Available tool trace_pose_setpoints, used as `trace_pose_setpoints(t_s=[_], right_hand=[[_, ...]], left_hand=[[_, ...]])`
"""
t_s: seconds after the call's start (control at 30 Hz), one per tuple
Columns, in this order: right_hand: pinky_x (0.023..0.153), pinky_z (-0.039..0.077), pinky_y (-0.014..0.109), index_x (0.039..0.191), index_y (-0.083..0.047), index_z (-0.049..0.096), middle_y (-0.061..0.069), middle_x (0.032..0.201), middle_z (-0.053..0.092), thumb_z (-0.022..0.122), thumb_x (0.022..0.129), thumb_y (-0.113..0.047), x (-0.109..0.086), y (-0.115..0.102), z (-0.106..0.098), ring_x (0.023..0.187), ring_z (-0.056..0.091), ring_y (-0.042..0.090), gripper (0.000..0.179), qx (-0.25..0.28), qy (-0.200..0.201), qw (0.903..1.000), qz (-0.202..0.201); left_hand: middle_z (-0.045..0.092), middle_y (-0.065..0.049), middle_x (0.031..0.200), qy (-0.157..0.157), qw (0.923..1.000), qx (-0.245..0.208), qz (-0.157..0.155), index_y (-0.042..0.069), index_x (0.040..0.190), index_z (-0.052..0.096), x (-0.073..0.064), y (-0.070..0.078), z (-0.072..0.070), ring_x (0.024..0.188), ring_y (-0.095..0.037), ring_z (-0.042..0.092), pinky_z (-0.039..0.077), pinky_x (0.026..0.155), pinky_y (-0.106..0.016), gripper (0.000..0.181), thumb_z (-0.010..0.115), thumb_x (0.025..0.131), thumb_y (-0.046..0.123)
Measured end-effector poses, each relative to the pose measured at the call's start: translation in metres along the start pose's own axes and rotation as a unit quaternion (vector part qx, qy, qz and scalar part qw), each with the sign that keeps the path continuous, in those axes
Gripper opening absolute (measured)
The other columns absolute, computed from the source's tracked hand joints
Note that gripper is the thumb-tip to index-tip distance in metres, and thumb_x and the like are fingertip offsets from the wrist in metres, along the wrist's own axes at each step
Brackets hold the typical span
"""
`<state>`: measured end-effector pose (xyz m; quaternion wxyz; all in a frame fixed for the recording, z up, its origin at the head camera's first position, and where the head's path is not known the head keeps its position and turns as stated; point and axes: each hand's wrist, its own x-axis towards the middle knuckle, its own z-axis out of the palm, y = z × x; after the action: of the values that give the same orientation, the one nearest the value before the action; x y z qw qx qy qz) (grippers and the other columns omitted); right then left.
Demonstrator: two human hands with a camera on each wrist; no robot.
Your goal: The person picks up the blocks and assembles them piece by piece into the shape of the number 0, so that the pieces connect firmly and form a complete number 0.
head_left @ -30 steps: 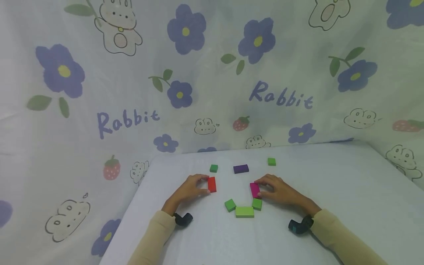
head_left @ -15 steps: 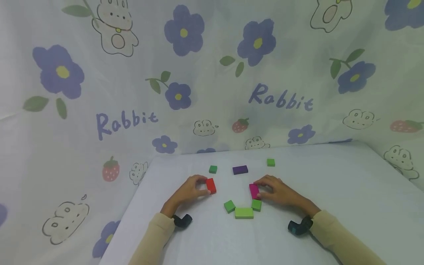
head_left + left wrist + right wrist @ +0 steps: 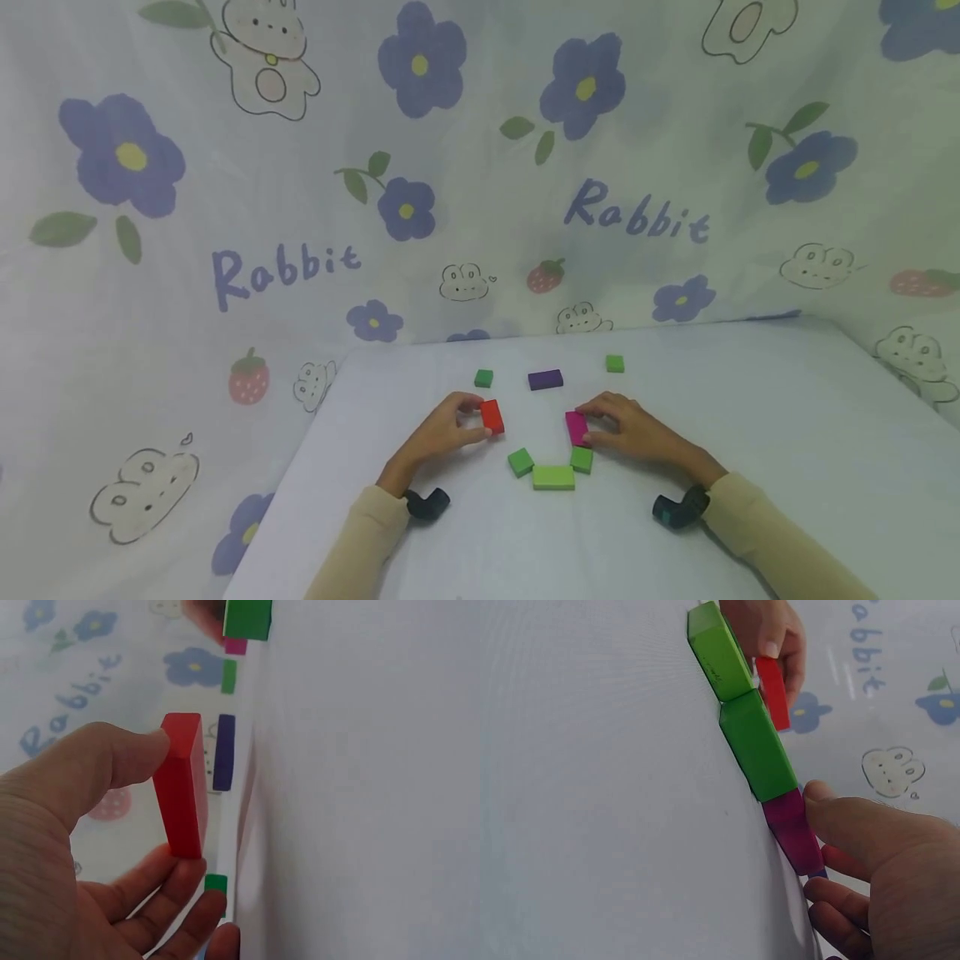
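Note:
My left hand (image 3: 442,429) pinches a red rectangular block (image 3: 492,417) by its two ends, thumb at the near end. In the left wrist view the red block (image 3: 180,787) appears held slightly off the table. My right hand (image 3: 633,429) has thumb and fingers at the two ends of a magenta block (image 3: 577,428), which lies on the table. In the right wrist view that magenta block (image 3: 793,831) meets a green block (image 3: 759,746). This green block adjoins one end of a lime block (image 3: 553,477); another green block (image 3: 521,462) sits at its other end.
Farther back on the white table (image 3: 750,433) lie a dark purple block (image 3: 545,380), a small green block (image 3: 483,378) at left and a small light green block (image 3: 615,363) at right. A patterned cloth (image 3: 480,167) hangs behind the table.
My left hand has shifted right with the red block, which now tilts more than at first. The right hand stays at the magenta block. The head view has moved slightly.

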<state>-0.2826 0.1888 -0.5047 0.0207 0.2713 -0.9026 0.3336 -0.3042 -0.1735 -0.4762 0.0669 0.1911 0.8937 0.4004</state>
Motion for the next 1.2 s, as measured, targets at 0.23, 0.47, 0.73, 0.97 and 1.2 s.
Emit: trace_pose_setpoints(t_s=[0.23,0.47,0.73,0.97,1.2], right_hand=[[0.102,0.042,0.051,0.132,-0.021,0.063,-0.008,0.122,0.064,0.071,0.09,-0.045,-0.001,-0.001,-0.001,0.118,0.057,0.018,0.048,0.002,-0.006,1.0,0.006],[0.102,0.043,0.052,0.13,-0.019,0.064,-0.006,0.121,0.065,0.073,0.089,-0.039,-0.001,-0.005,-0.002,0.119,0.057,0.02,0.047,0.003,-0.005,0.9999,0.01],[0.102,0.043,0.051,0.131,-0.02,0.063,-0.007,0.122,0.064,0.073,0.089,-0.041,-0.001,-0.005,-0.001,0.119,0.057,0.019,0.048,-0.004,-0.007,0.9998,0.016],[0.102,0.043,0.051,0.131,-0.021,0.063,-0.007,0.122,0.064,0.072,0.09,-0.043,-0.001,-0.003,0.0,0.117,0.057,0.018,0.048,-0.006,-0.005,0.9999,0.01],[0.102,0.044,0.051,0.131,-0.022,0.062,-0.008,0.122,0.064,0.072,0.089,-0.045,0.0,-0.002,0.0,0.118,0.057,0.018,0.049,-0.003,-0.007,0.9998,0.018]], left_hand=[[0.059,-0.007,0.132,-0.027,0.9996,-0.004,0.008,0.008,0.135,0.053,0.0,0.008,0.013,0.123,-0.025,0.054,0.048,0.106,-0.048,0.06,0.076,0.085,0.032],[0.058,-0.008,0.132,-0.023,0.9994,-0.009,0.024,0.008,0.134,0.053,-0.002,0.01,0.019,0.123,-0.027,0.053,0.047,0.105,-0.051,0.059,0.076,0.085,0.032],[0.057,-0.008,0.133,-0.035,0.9987,-0.008,0.037,0.009,0.134,0.053,-0.003,0.013,0.02,0.125,-0.027,0.052,0.046,0.107,-0.051,0.059,0.076,0.085,0.032],[0.058,-0.008,0.132,-0.035,0.9979,0.002,0.054,0.009,0.133,0.054,-0.003,0.008,0.023,0.125,-0.027,0.053,0.045,0.107,-0.051,0.059,0.076,0.085,0.034],[0.059,-0.006,0.131,-0.033,0.9976,0.015,0.058,0.012,0.133,0.056,-0.001,0.007,0.025,0.124,-0.024,0.052,0.043,0.107,-0.052,0.058,0.076,0.085,0.036]])
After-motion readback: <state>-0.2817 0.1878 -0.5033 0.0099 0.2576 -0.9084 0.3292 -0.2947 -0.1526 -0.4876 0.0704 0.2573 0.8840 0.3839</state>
